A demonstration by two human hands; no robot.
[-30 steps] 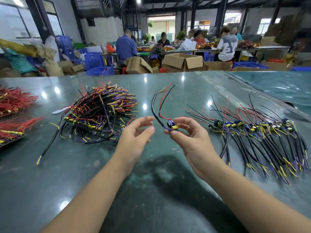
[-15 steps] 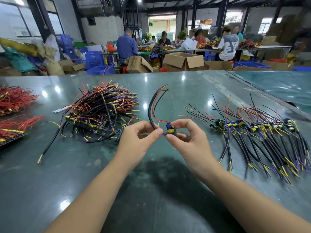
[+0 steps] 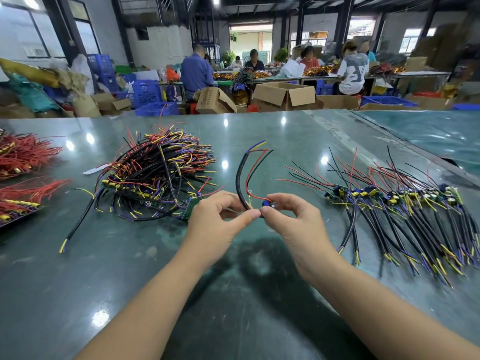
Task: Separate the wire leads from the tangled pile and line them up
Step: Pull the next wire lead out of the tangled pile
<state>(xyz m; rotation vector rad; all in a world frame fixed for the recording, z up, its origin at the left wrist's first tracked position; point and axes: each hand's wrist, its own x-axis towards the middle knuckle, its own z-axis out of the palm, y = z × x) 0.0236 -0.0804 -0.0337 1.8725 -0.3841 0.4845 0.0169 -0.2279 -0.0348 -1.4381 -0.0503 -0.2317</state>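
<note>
One wire lead (image 3: 241, 178), a black cable with red, black, blue and yellow strands and a small blue-and-yellow board at its base, stands up between my hands. My left hand (image 3: 218, 222) pinches the black cable near the bottom. My right hand (image 3: 291, 216) pinches the small board end, its fingertips touching those of the left. A tangled pile of leads (image 3: 158, 178) lies to the left on the green table (image 3: 78, 281). A row of lined-up leads (image 3: 405, 209) lies to the right.
Bundles of red wires (image 3: 23, 157) lie at the table's left edge. Beyond the far edge stand cardboard boxes (image 3: 283, 96), blue crates (image 3: 145, 93) and several seated people at other benches. A second table (image 3: 428, 136) adjoins on the right.
My left hand came in from open and took hold of the black cable beside my right hand. The lead moved slightly nearer to me and stands more upright.
</note>
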